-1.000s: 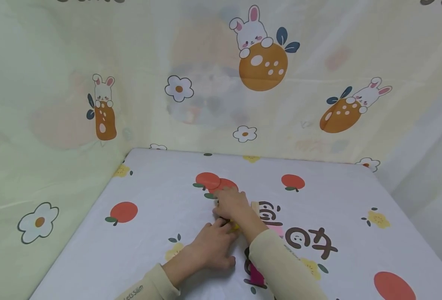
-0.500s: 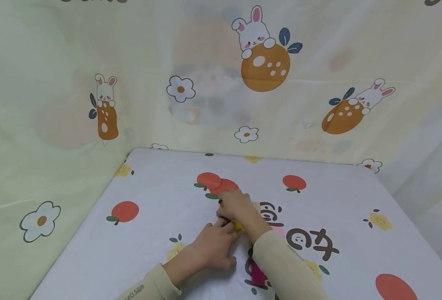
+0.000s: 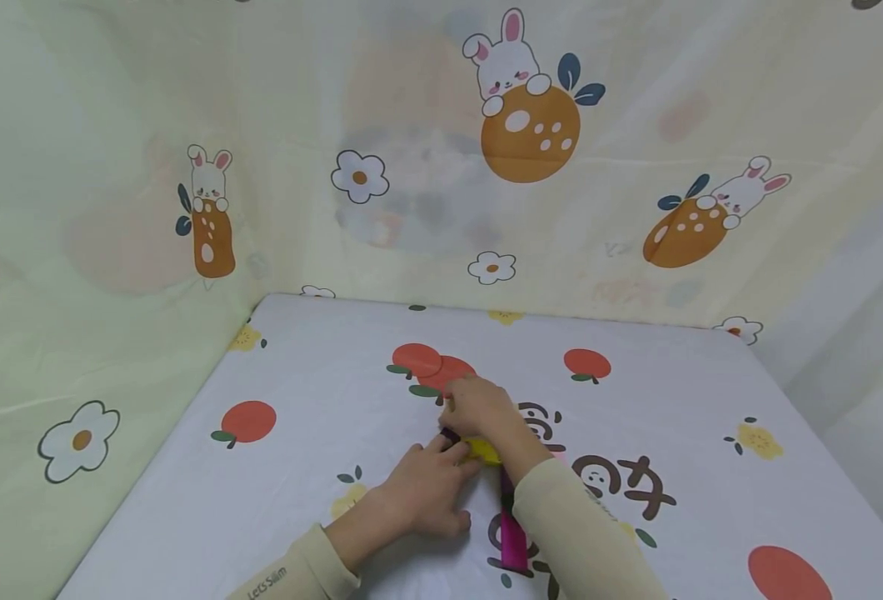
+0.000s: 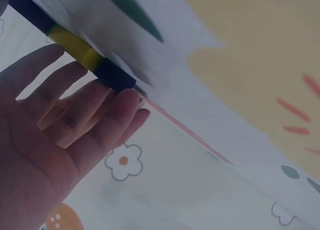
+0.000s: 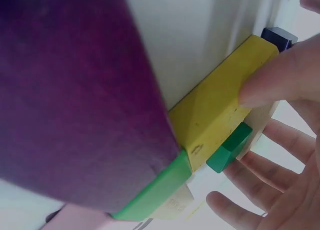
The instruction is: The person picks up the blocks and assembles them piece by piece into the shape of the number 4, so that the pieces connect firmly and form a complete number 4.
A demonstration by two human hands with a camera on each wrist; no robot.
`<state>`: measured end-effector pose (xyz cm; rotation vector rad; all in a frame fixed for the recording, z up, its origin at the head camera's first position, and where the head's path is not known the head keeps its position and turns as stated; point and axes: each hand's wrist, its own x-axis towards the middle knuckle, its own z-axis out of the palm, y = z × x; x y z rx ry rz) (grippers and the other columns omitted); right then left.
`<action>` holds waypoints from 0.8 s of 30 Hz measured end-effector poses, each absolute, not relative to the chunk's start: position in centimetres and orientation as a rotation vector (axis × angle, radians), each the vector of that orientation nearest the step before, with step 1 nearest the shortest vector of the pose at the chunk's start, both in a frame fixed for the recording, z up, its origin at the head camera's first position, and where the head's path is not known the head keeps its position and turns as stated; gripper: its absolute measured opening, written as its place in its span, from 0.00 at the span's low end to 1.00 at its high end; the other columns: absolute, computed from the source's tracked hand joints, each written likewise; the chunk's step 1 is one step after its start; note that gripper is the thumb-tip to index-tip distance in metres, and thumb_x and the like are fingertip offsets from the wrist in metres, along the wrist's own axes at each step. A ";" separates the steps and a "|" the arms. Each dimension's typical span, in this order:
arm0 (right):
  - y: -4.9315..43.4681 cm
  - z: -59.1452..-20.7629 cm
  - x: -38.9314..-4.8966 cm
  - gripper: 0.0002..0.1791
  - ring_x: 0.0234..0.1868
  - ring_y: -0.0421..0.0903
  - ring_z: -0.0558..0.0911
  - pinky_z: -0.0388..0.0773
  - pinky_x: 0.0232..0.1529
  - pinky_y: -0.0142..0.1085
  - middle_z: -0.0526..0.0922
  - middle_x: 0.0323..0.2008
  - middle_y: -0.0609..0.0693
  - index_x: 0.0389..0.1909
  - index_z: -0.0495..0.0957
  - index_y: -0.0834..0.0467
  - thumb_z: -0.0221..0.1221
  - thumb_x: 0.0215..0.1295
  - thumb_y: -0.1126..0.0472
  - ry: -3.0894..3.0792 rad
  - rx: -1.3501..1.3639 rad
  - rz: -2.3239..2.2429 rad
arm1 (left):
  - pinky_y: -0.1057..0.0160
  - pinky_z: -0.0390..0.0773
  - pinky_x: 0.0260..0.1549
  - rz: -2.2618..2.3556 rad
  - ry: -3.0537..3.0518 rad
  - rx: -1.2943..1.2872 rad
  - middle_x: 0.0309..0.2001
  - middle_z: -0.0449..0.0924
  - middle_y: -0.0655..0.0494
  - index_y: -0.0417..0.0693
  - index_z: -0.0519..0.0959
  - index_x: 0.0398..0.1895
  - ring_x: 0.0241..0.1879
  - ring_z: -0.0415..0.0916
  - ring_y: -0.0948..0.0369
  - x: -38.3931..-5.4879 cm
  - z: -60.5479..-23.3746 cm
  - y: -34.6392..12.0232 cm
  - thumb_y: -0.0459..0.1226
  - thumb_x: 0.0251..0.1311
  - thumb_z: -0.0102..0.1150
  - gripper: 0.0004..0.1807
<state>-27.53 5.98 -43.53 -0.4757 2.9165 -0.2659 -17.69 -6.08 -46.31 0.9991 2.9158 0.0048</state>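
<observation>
A chain of coloured wooden blocks stands on the table. My left hand point(image 3: 428, 492) rests with its fingertips at a navy block point(image 4: 115, 75) and a yellow block point(image 4: 76, 45), its thumb spread on the cloth. Just beyond it, my right hand point(image 3: 482, 410) bends over the far side of the row. In the right wrist view a finger lies against the yellow face, and other fingertips curl at a plain wooden block point(image 5: 258, 124) and a small green block point(image 5: 230, 147). A purple block point(image 5: 75, 89) fills the near part of that view; the magenta block point(image 3: 513, 542) lies towards me.
Another green block point(image 5: 152, 187) and a beige block point(image 5: 172, 204) adjoin the purple one, with something pink point(image 5: 77, 217) nearby. The table cloth point(image 3: 321, 400) has printed apples, flowers and letters. A patterned curtain point(image 3: 411, 233) hangs behind and along the sides.
My right hand has shifted slightly right and its fingers have drawn in. More of the yellow block, the dark block and the magenta block shows. My left hand has stayed in place.
</observation>
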 end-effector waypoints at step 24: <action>7.8 -43.7 -27.2 0.12 0.41 0.49 0.77 0.78 0.52 0.51 0.83 0.38 0.48 0.41 0.84 0.51 0.64 0.64 0.49 2.881 -0.397 -0.344 | 0.49 0.81 0.55 0.005 2.906 0.979 0.72 0.70 0.60 0.62 0.73 0.73 0.71 0.66 0.54 -17.5 -46.2 -5.9 0.58 0.57 0.66 0.39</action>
